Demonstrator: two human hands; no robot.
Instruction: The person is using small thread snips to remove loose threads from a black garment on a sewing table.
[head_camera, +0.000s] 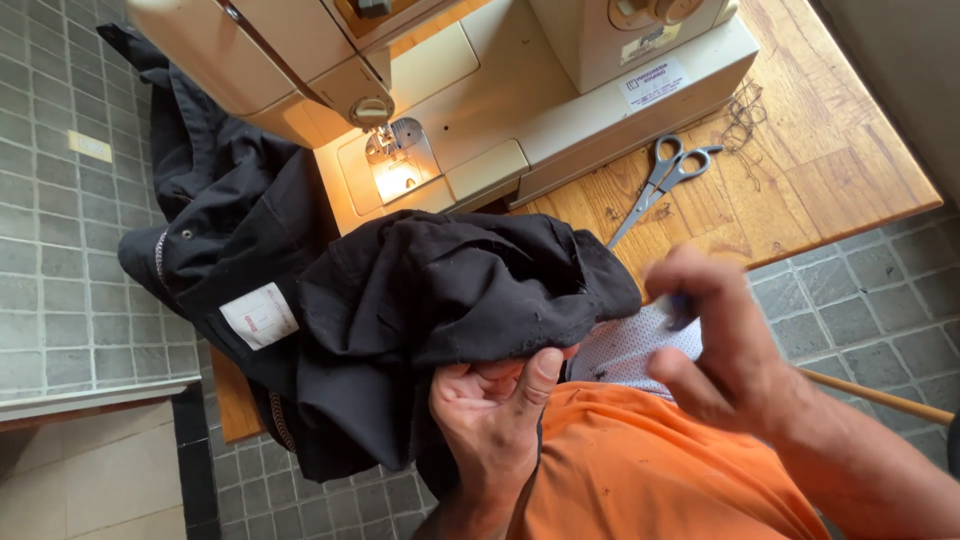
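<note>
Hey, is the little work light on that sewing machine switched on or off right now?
On. The sewing machine shows a bright warm glow on its bed under the needle.

My left hand (497, 412) grips a bunched fold of black woven garment (420, 300), thumb pressed over the cloth just above my orange shirt (640, 470). My right hand (718, 345), blurred, pinches something small and bluish that I cannot make out. The garment trails over the edge of the wooden table (800, 170), in front of the cream sewing machine (500, 80). Grey-handled steel scissors (660, 180) lie beside the machine.
</note>
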